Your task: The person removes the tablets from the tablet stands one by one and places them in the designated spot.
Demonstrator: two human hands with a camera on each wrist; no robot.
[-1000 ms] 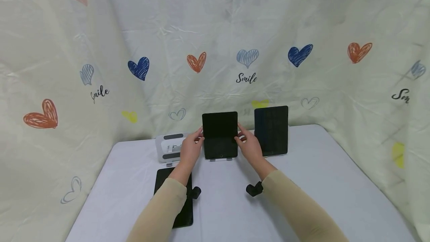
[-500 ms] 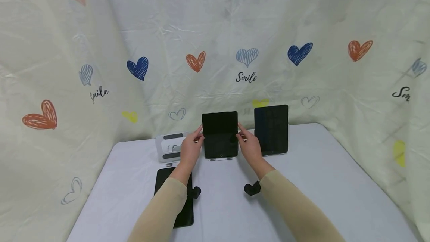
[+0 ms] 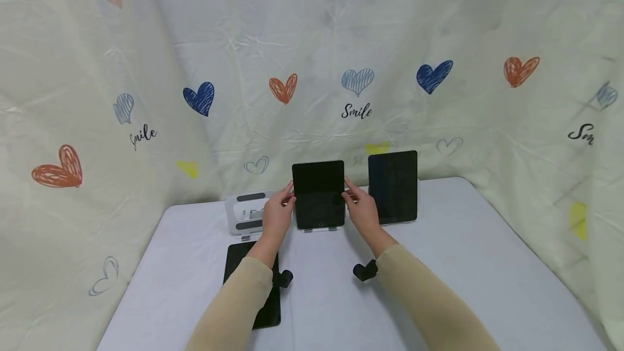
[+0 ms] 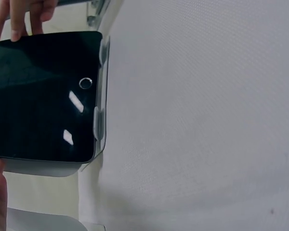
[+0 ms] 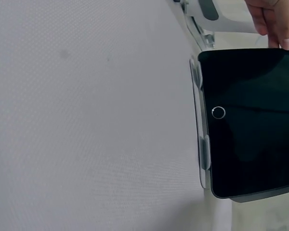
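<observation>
1. The tablet (image 3: 319, 194) stands upright on a small clear stand (image 3: 320, 229) at the far middle of the worktop (image 3: 468, 264), its dark screen facing the person.
2. The left hand (image 3: 275, 215) holds its left edge and the right hand (image 3: 362, 210) its right edge; each grip is closed on the tablet, fingers pinching the sides.
3. In the wrist views only two small lips of the stand catch the bottom edge. If the tablet sits slightly off them, I think it may slide forward and fall flat.
4. A second tablet (image 3: 392, 187) stands just to the right. If the right hand swings out, it could knock that one over.
5. An empty stand (image 3: 246, 213) is just left and behind the left hand, and a third tablet (image 3: 253, 285) lies flat under the left forearm. If the arm drops, the sleeve may drag it toward the near edge.
6. If one hand pushes more than the other, the light stand could turn or slip.
</observation>
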